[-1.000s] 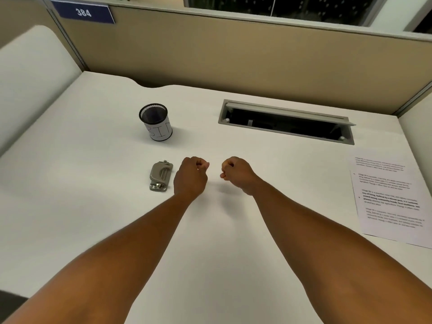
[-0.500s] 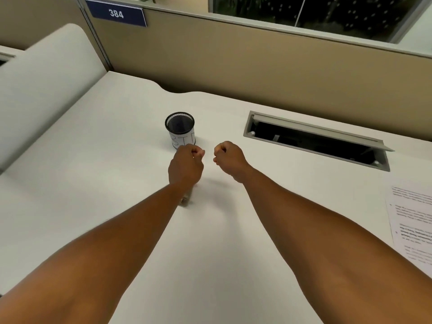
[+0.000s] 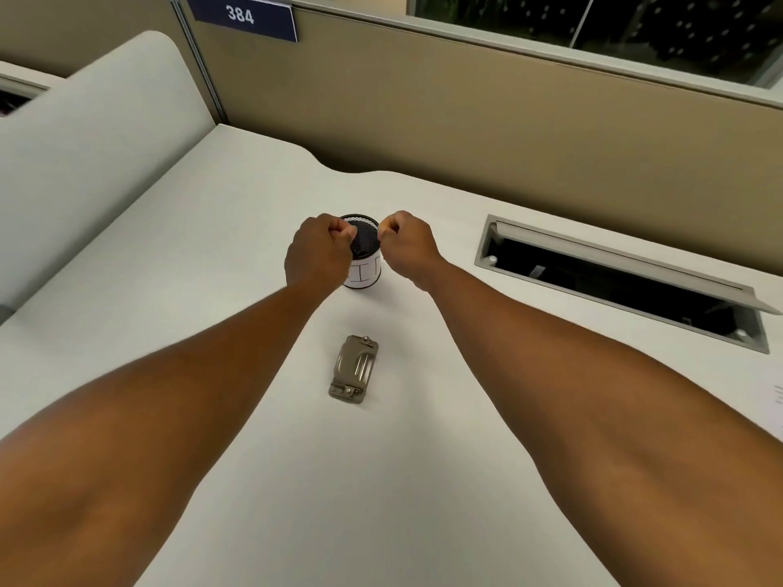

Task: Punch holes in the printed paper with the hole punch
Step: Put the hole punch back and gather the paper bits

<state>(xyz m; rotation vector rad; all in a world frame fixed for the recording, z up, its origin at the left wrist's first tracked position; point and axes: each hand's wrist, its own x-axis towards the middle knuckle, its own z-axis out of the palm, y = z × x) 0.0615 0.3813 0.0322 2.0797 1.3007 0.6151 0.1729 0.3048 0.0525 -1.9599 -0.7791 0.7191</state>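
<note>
A small grey metal hole punch (image 3: pixel 354 369) lies on the white desk (image 3: pixel 169 256) between my two forearms, untouched. Both arms reach forward past it. My left hand (image 3: pixel 318 252) and my right hand (image 3: pixel 406 244) are closed fists held in front of a black mesh cup, with nothing in them. Of the printed paper (image 3: pixel 778 413) only a sliver of its left edge shows at the far right border of the view.
A black mesh pen cup (image 3: pixel 363 264) with a white label stands just behind my fists. A grey cable tray (image 3: pixel 627 281) with its lid raised is sunk into the desk at the right. Beige partition walls close off the back and left.
The view has swung left, so the paper has slid almost out of frame. Both fists have moved forward past the punch to the pen cup, and the punch is uncovered again.
</note>
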